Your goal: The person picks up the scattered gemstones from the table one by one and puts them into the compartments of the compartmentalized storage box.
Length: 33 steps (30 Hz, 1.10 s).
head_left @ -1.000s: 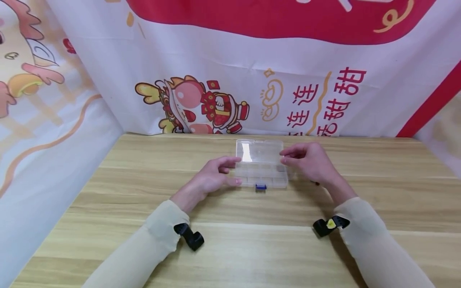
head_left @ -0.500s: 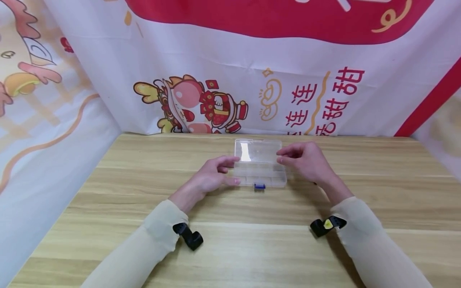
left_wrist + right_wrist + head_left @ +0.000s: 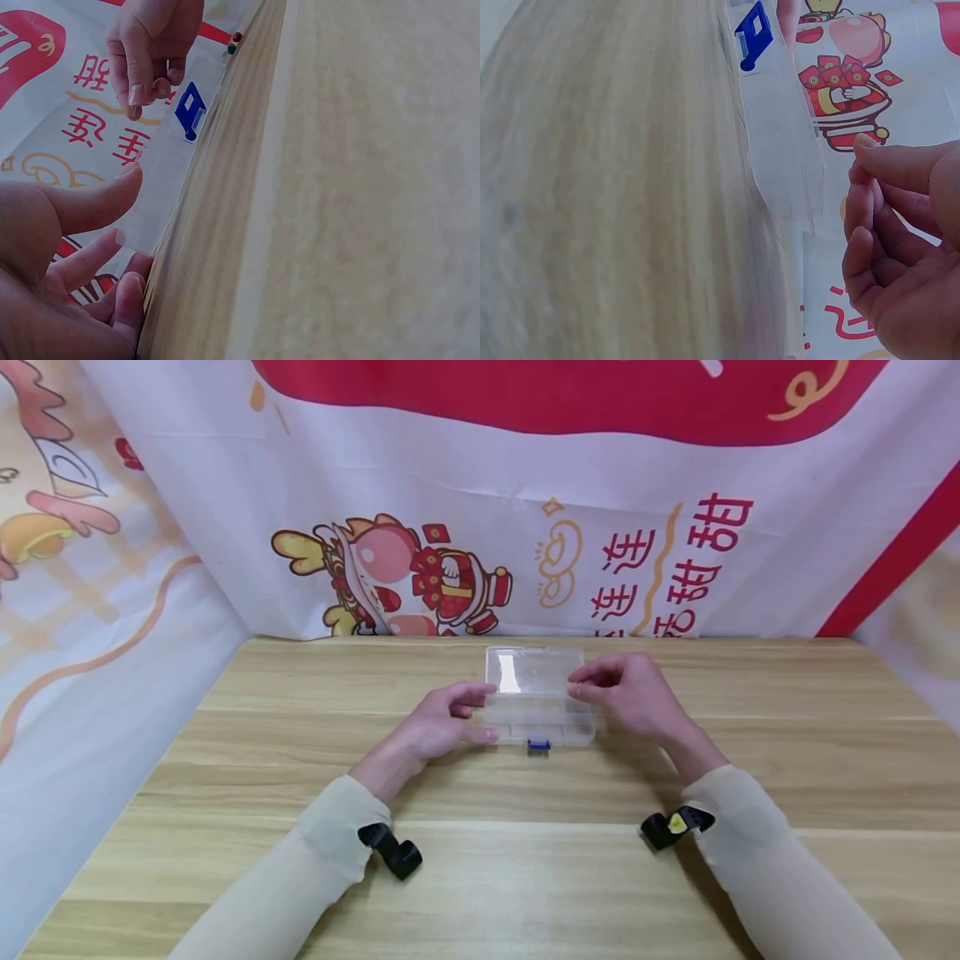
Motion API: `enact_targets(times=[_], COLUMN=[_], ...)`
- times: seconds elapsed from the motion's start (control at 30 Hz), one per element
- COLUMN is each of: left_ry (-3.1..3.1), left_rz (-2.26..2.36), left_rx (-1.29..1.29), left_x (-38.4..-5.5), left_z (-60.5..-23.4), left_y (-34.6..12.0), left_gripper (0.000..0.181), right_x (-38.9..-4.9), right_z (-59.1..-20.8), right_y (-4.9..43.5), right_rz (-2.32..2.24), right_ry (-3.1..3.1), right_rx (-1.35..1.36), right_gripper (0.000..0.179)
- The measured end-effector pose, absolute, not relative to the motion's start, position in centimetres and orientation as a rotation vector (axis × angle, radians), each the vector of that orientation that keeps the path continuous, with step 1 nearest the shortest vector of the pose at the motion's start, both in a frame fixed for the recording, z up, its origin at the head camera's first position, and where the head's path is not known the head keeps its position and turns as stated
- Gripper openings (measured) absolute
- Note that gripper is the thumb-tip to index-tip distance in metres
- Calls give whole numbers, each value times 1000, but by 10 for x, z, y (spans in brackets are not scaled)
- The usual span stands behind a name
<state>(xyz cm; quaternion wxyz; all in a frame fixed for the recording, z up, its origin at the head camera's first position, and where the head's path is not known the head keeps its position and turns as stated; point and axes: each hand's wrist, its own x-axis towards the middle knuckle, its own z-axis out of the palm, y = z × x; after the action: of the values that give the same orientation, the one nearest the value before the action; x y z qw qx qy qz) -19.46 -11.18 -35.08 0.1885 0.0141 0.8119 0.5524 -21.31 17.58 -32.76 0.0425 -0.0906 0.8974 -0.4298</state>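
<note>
A clear plastic compartment box point(image 3: 551, 735) lies on the table with its lid point(image 3: 540, 668) folded back and a blue latch point(image 3: 538, 746) at the front. My left hand point(image 3: 438, 722) holds its left end, thumb by the front corner and fingers toward the back. Over the right part of the box, my right hand point(image 3: 637, 693) brings thumb and fingertips together, the other fingers curled. Whether something tiny sits in that pinch is hidden. In the left wrist view, a red bead-like piece point(image 3: 237, 36) and a green one point(image 3: 232, 49) lie past the box's right end.
The wooden table point(image 3: 480, 877) extends in front of the box and to both sides. Behind it hangs a printed white and red cloth point(image 3: 465, 468), with another cloth point(image 3: 90, 693) along the left. Both sleeves carry a black wrist camera.
My right hand has shifted slightly left, farther over the box, with fingertips still together. The left hand stays at the box's left end. The head view has moved a little.
</note>
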Motion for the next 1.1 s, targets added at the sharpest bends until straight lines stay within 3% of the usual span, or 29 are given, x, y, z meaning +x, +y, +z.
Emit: enact_targets(times=[1.1], left_ry=[2289], left_rz=[1557], left_rx=[30], left_x=[-193], left_z=[-349], left_y=[-111], left_gripper=[67], right_x=[-209], right_z=[-331], right_y=[161], right_rz=[-1259], right_ry=[2707], right_rx=[-237], right_gripper=[15])
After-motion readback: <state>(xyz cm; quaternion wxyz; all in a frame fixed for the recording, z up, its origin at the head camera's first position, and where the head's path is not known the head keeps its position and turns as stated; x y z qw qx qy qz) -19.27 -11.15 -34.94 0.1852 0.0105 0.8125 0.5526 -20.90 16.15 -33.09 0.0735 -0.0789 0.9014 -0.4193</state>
